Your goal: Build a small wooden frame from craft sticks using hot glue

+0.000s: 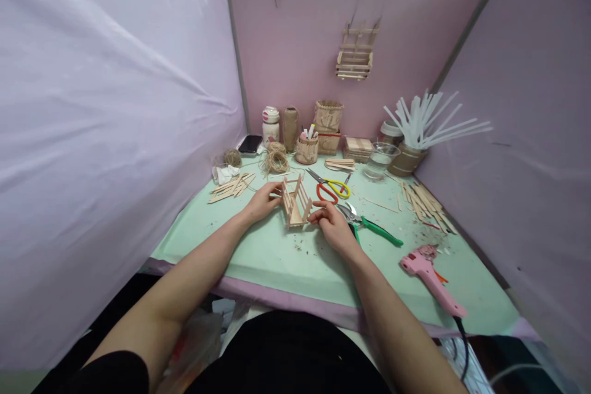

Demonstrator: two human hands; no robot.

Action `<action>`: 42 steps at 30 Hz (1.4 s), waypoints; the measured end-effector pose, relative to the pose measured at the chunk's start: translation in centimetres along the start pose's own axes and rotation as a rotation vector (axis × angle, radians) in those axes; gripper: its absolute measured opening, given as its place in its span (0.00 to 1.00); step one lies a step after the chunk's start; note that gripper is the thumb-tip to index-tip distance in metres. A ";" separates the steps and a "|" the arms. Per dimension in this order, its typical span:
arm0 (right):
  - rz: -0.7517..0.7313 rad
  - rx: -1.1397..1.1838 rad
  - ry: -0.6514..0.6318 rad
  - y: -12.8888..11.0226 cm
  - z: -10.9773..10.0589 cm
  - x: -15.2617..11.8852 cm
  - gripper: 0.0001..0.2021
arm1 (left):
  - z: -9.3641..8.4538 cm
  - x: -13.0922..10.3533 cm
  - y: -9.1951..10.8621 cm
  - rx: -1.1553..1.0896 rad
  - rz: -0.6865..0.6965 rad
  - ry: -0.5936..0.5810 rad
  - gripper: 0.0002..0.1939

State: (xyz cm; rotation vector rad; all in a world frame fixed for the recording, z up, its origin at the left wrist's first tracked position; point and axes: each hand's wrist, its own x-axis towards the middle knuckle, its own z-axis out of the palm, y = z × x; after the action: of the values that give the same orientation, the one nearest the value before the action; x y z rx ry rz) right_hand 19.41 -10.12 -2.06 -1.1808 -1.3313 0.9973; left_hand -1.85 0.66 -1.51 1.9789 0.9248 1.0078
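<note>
A small craft-stick frame [295, 202] with slatted sides sits at the middle of the table, between my two hands. My left hand [265, 202] has its fingertips closed on the frame's left side, near its far end. At the near right corner, my right hand [335, 226] grips the frame's edge with bent fingers. Right beside that hand lie scissors [339, 186] with one red and one yellow handle. Pruning shears [379, 231] with green handles lie just right of it, partly hidden behind the hand.
A pink glue gun [431, 280] lies at the right front, its cord over the edge. Loose sticks [427, 206] lie behind it, more sticks [231, 188] at left. Twine [276, 161], a water cup [381, 160] and glue sticks [418, 123] stand behind. A stick model [354, 64] hangs above.
</note>
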 end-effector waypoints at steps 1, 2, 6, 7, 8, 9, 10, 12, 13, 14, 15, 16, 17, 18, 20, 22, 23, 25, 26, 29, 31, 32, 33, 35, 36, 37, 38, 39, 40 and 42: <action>-0.006 0.004 0.000 -0.2 0.0 -0.1 0.22 | 0.1 0.0 0.0 0.047 0.012 0.007 0.21; -0.021 0.008 0.026 -0.5 -0.1 -0.1 0.22 | 0.1 0.0 0.1 0.086 0.023 0.007 0.20; -0.192 0.032 0.412 -1.6 -1.3 -0.2 0.15 | 0.0 -0.1 0.2 0.126 0.028 -0.018 0.20; -0.237 0.047 0.531 -1.8 -1.7 -0.2 0.14 | 0.0 -0.1 0.2 0.119 0.019 -0.023 0.20; -0.269 0.061 0.631 -2.0 -2.0 -0.2 0.12 | -0.1 -0.1 0.2 0.111 0.011 -0.025 0.21; -0.288 0.072 0.703 -2.1 -2.3 -0.2 0.11 | -0.1 -0.1 0.2 0.104 0.005 -0.027 0.21; -0.295 0.077 0.746 -2.3 -2.5 -0.3 0.11 | 0.0 -0.1 0.3 0.099 0.000 -0.030 0.22; -0.292 0.073 0.755 -2.4 -2.5 -0.3 0.10 | -0.1 -0.2 0.4 0.092 -0.001 -0.043 0.23; -0.290 0.067 0.740 -2.4 -2.4 -0.4 0.10 | -0.1 -0.3 0.5 0.092 0.002 -0.052 0.25; -0.289 0.060 0.721 -2.4 -2.3 -0.4 0.10 | -0.2 -0.4 0.6 0.093 0.004 -0.058 0.26; -0.290 0.053 0.704 -2.5 -2.1 -0.5 0.10 | -0.4 -0.5 0.7 0.096 0.006 -0.060 0.26; -0.290 0.045 0.693 -2.5 -1.9 -0.6 0.10 | -0.6 -0.5 0.8 0.102 0.007 -0.054 0.27; -0.290 0.038 0.686 -2.5 -1.8 -0.6 0.10 | -0.9 -0.6 0.9 0.111 0.006 -0.034 0.27; -0.288 0.032 0.683 -2.5 -1.7 -0.6 0.09 | -1.2 -0.6 1.0 0.122 0.002 0.004 0.27; -0.282 0.035 0.678 -2.5 -1.6 -0.7 0.09 | -2.1 -0.6 1.1 0.139 -0.013 0.152 0.26; -0.270 0.033 0.663 -2.4 -1.7 -0.7 0.09 | -3.3 -0.4 1.0 0.130 -0.043 0.380 0.21; -0.262 0.023 0.654 -2.4 -1.7 -0.8 0.09 | -3.9 -0.3 0.8 0.118 -0.066 0.508 0.19; -0.244 -0.010 0.636 -2.4 -1.6 -0.9 0.09 | -5.2 -0.1 0.4 0.102 -0.123 0.733 0.15; -0.236 -0.027 0.630 -2.3 -1.6 -0.9 0.09 | -5.7 -0.1 0.2 0.107 -0.151 0.816 0.14; -0.223 -0.042 0.614 -2.2 -1.5 -1.0 0.09 | -7.1 -0.3 -0.3 0.164 -0.206 0.950 0.13; -0.215 -0.031 0.601 -2.1 -1.5 -1.0 0.09 | -7.7 -0.5 -0.5 0.213 -0.230 0.987 0.12; -0.213 -0.026 0.597 -2.1 -1.4 -1.0 0.09 | -8.0 -0.6 -0.6 0.241 -0.244 0.995 0.12; -0.211 -0.024 0.593 -2.1 -1.4 -1.0 0.09 | -8.3 -0.7 -0.7 0.270 -0.259 0.993 0.12; -0.211 -0.030 0.591 -2.0 -1.4 -1.0 0.09 | -8.8 -0.8 -0.9 0.334 -0.293 0.954 0.10; -0.212 -0.036 0.591 -2.1 -1.4 -1.0 0.09 | -9.0 -0.8 -1.1 0.367 -0.313 0.918 0.09; -0.214 -0.041 0.589 -2.1 -1.4 -1.0 0.09 | -9.2 -0.8 -1.3 0.401 -0.336 0.876 0.07; -0.214 -0.046 0.586 -2.1 -1.4 -1.0 0.09 | -9.4 -0.8 -1.5 0.433 -0.363 0.832 0.06; -0.214 -0.051 0.582 -2.1 -1.4 -1.0 0.09 | -9.5 -0.8 -1.8 0.464 -0.393 0.792 0.04; -0.213 -0.056 0.577 -2.2 -1.4 -1.0 0.09 | -9.6 -0.8 -2.0 0.492 -0.426 0.756 0.03; -0.215 -0.068 0.568 -2.2 -1.5 -1.0 0.08 | -9.7 -0.8 -2.5 0.543 -0.493 0.701 0.01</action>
State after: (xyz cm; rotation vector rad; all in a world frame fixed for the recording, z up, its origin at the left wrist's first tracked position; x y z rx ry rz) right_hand 20.59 -11.58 0.04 -1.2239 -1.0101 0.4160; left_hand -11.17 3.85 0.39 1.6337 2.1365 1.2551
